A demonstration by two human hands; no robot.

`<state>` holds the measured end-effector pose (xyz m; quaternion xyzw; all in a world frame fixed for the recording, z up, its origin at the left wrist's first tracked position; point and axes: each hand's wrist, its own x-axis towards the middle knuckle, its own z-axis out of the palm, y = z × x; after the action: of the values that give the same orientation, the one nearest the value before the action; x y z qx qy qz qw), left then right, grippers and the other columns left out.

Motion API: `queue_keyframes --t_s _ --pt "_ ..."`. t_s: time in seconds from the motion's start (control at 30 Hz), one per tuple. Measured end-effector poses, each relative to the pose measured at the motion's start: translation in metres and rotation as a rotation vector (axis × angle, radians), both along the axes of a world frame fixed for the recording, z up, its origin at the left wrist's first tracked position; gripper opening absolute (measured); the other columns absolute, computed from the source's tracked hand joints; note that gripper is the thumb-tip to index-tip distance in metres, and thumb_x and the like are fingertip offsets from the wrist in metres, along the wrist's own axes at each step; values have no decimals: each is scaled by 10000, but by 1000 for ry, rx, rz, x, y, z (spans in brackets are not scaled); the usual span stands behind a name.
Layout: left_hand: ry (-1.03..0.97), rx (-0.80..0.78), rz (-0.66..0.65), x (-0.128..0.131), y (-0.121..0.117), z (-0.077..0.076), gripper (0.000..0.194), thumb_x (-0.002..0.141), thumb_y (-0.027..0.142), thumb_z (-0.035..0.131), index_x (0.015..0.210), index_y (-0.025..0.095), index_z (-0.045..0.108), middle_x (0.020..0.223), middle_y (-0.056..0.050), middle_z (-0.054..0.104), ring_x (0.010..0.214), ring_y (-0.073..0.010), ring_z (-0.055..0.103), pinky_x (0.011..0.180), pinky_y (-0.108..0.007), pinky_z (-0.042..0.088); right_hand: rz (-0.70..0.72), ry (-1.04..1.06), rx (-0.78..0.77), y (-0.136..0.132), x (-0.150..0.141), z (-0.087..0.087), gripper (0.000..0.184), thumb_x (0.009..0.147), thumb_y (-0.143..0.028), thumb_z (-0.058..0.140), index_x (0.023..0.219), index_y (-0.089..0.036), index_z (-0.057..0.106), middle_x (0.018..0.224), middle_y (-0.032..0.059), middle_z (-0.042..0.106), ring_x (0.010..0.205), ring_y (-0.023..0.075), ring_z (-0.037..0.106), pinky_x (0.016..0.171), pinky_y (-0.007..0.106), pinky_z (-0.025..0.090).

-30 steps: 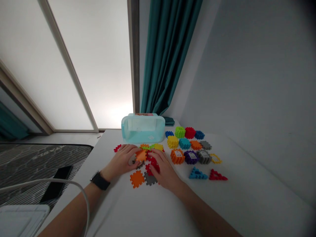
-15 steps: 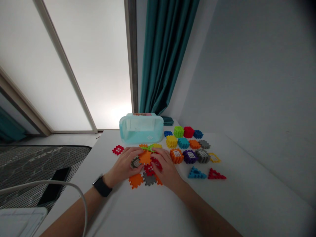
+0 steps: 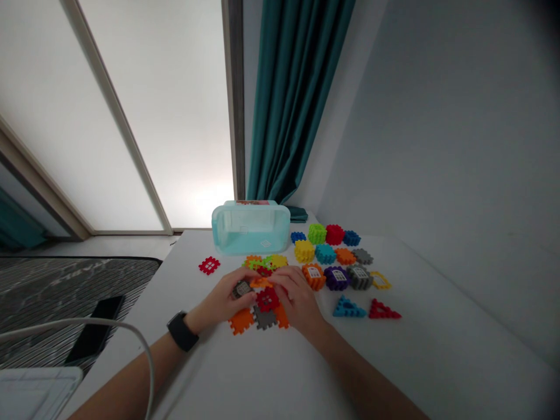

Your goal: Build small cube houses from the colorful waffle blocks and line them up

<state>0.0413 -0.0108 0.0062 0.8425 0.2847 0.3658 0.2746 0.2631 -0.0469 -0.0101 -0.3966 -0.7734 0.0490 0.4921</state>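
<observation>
My left hand (image 3: 223,300), with a dark watch on its wrist, and my right hand (image 3: 298,300) meet over a small cluster of toothed plastic tiles on the white table (image 3: 271,367). Both have their fingers curled around joined pieces: a grey tile (image 3: 241,288), an orange tile (image 3: 261,282) and a red tile (image 3: 266,299) between the fingertips. Flat on the table just below the hands lie an orange tile (image 3: 241,320) and a grey tile (image 3: 265,318).
A pale teal plastic box (image 3: 251,227) lies on its side behind the hands. To the right are several coloured interlocking blocks (image 3: 332,256), a blue triangle (image 3: 348,307) and a red triangle (image 3: 384,310). A red window tile (image 3: 209,265) lies left. A black phone (image 3: 94,335) rests on the striped mat.
Both hands have drawn slightly towards me and closer together. The orange tile has tipped from flat to edge-on, and the red tile now shows between the fingers.
</observation>
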Motion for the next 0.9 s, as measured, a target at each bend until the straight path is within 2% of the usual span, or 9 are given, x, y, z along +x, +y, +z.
queue_keyframes --t_s 0.1,0.23,0.4,0.57,0.63,0.7,0.8,0.9 --pt "-5 -65 -7 2 3 -1 246 1001 396 497 1007 195 639 990 -73 685 929 -213 651 836 -360 547 -34 116 -151 1 -3 -3 179 981 -245 504 1044 -250 671 995 74 691 975 242 652 887 410 559" --pt "-47 -108 39 6 6 -3 337 1023 399 457 824 194 634 976 -72 651 932 -203 637 821 -348 546 -43 259 -327 1 -9 -6 212 930 -275 543 1093 -229 670 979 65 709 918 233 677 847 378 580" --pt "-94 -254 34 7 4 -3 399 1020 428 463 754 183 631 1044 -76 624 895 -191 626 797 -341 538 15 338 -459 -2 -11 0 375 921 -292 545 1282 -219 613 821 9 662 821 205 657 890 379 550" --pt "-98 -331 2 8 5 -5 422 998 474 499 749 172 656 1089 -79 610 938 -197 615 842 -337 517 28 362 -514 -2 -9 4 363 917 -290 539 1257 -204 634 848 9 648 857 201 632 929 380 502" --pt "-93 -322 7 7 5 -7 349 978 470 536 842 178 670 1087 -78 616 969 -209 615 874 -352 512 33 376 -538 -2 -9 3 370 918 -295 537 1262 -200 631 841 7 636 842 198 621 908 372 494" --pt "-82 -276 26 7 3 -8 272 933 434 619 1065 197 646 1110 -78 625 1000 -222 618 894 -371 516 42 393 -561 -1 -9 2 375 917 -302 537 1267 -201 627 829 2 622 824 195 609 880 364 489" --pt "-37 -129 64 7 0 -8 533 847 359 733 1314 230 512 1217 -93 609 1072 -239 614 934 -397 523 56 415 -599 0 -8 0 382 920 -313 534 1276 -202 617 825 -1 600 805 191 592 835 350 481" --pt "19 46 98 7 0 -7 544 818 340 766 1296 243 523 1264 -101 590 1151 -260 597 988 -426 514 66 429 -619 1 -8 -1 385 919 -314 534 1278 -199 613 819 -4 577 796 187 581 812 341 474"
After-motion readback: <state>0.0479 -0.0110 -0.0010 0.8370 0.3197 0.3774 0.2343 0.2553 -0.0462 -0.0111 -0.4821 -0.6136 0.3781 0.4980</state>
